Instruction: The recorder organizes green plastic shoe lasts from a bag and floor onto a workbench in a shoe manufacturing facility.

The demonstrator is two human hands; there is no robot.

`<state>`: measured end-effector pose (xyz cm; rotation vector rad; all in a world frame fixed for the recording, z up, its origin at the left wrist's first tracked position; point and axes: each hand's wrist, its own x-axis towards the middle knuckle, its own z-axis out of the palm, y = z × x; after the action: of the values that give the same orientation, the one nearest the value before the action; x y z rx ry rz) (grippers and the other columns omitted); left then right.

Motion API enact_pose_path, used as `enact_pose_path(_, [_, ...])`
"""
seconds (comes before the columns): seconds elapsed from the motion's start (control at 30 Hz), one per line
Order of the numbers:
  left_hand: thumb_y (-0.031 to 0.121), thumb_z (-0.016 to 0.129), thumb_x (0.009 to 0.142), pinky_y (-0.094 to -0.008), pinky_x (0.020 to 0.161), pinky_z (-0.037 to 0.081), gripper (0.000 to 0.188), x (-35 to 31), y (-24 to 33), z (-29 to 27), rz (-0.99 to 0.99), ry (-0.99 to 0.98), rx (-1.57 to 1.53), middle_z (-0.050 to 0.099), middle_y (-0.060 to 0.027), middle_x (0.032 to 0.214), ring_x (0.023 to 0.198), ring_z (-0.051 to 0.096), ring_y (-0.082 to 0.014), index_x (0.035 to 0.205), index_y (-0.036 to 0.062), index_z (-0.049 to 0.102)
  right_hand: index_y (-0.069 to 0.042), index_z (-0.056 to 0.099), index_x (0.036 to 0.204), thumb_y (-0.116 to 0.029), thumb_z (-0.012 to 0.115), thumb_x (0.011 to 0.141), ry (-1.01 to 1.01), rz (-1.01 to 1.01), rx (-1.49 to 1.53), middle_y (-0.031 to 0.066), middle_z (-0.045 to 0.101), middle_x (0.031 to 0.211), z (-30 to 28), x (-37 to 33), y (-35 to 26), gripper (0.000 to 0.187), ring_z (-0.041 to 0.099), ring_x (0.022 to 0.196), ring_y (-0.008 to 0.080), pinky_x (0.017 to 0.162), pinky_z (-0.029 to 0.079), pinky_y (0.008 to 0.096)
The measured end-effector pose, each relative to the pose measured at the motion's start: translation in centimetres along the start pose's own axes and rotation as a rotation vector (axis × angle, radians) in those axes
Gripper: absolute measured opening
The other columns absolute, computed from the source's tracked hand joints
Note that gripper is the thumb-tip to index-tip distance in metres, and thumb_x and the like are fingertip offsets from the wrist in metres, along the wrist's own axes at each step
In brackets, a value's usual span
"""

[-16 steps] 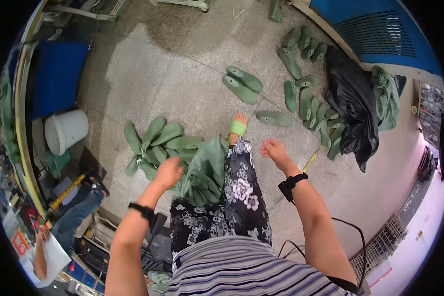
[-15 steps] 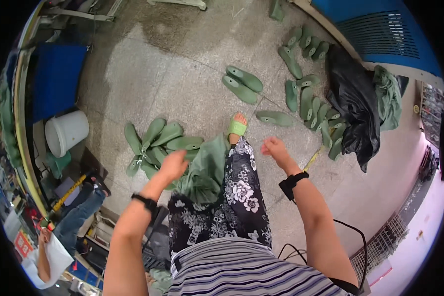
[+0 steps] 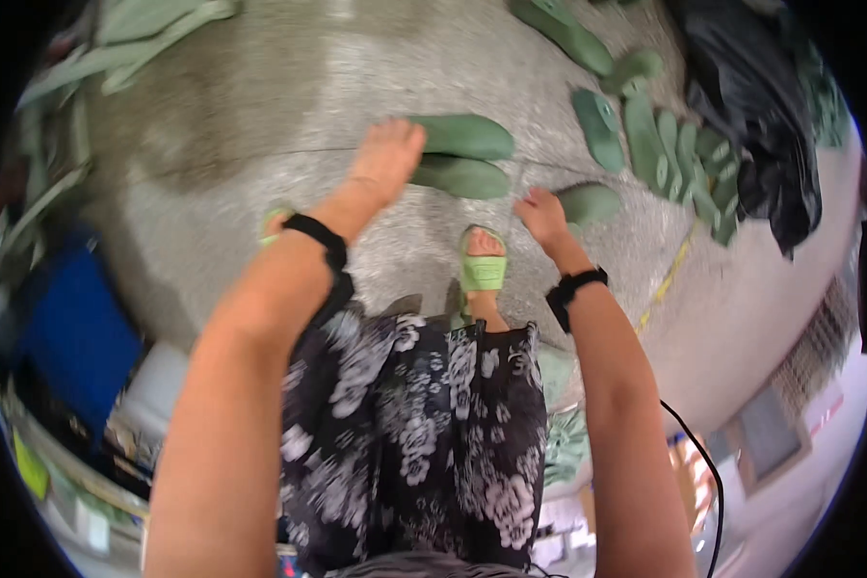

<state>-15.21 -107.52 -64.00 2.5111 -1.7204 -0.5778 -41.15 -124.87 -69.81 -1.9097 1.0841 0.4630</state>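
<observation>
Watching left hand [image 3: 387,162] at upper-centre shoe-last pair [image 3: 464,137], right hand [image 3: 546,218] half-curled by lone last [image 3: 593,203]; I can't tell either grip.

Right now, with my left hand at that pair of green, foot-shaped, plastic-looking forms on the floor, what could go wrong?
The green, foot-shaped, plastic-looking forms lie side by side, so your left hand might knock one askew. One lime-green, open-toed slide sandal leaves bare toes close by; a dropped form could hurt them. A thin black cable curves beside your right forearm and might snag.
</observation>
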Motion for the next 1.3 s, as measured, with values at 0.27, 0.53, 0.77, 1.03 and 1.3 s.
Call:
enact_pose_path(0.27, [0.003, 0.059, 0.075, -0.0387, 0.07, 0.052, 0.029, 3.8, -0.2, 10.4, 0.098, -0.084, 0.029, 0.059, -0.0139, 0.093, 0.085, 0.063, -0.0308, 0.098, 0.0062, 0.043, 0.017, 0.044, 0.115, -0.046, 0.074, 0.067, 0.145, 0.242, 0.273, 0.0299, 0.056, 0.107, 8.0, 4.9, 4.1, 0.085, 0.059, 0.097, 0.0369, 0.079, 0.048, 0.0395])
enact_pose_path(0.53, [0.019, 0.067, 0.076, -0.0418, 0.068, 0.051, 0.036, 2.7, -2.2, 6.9, -0.011, -0.282, -0.167, 0.061, -0.0188, 0.088, 0.081, 0.061, -0.0353, 0.1, 0.0058, 0.044, 0.003, 0.06, 0.105, -0.044, 0.074, 0.069, -0.304, 0.474, 0.534, 0.0121, 0.063, 0.098, 6.4, 2.1, -3.5, 0.06, 0.06, 0.087, 0.021, 0.065, 0.048, 0.0384])
enact_pose_path(0.77, [0.028, 0.068, 0.065, -0.0474, 0.066, 0.047, 0.035, -10.5, -7.8, -3.9, -0.404, -0.295, -0.244, 0.061, -0.022, 0.076, 0.074, 0.059, -0.0399, 0.086, 0.0017, 0.057, 0.003, 0.066, 0.087, -0.04, 0.066, 0.072, -0.329, 0.116, -0.196, 0.0234, 0.064, 0.089, 6.9, -4.4, -17.1, 0.045, 0.062, 0.081, 0.0379, 0.074, 0.049, 0.042])
enact_pose_path(1.03, [0.037, 0.066, 0.062, -0.0438, 0.074, 0.05, 0.045, -38.5, -8.5, -23.5, -1.119, -0.291, -0.383, 0.064, -0.0221, 0.086, 0.083, 0.062, -0.037, 0.09, 0.0016, 0.062, 0.004, 0.065, 0.083, -0.046, 0.064, 0.07, -0.34, -0.078, -0.198, 0.0258, 0.063, 0.075, -6.7, -14.8, -24.6, 0.052, 0.064, 0.071, 0.0354, 0.06, 0.047, 0.0426])
enact_pose_path(1.3, [0.039, 0.069, 0.065, -0.0371, 0.059, 0.052, 0.049, -62.9, 4.0, -31.1, -1.7, 0.198, -1.187, 0.065, -0.0193, 0.078, 0.067, 0.065, -0.0287, 0.091, -0.0024, 0.065, 0.007, 0.057, 0.074, -0.023, 0.069, 0.073, -0.391, -0.068, -0.193, 0.009, 0.055, 0.068, -19.2, -26.4, -39.8, 0.032, 0.052, 0.055, 0.0175, 0.042, 0.041, 0.0297])
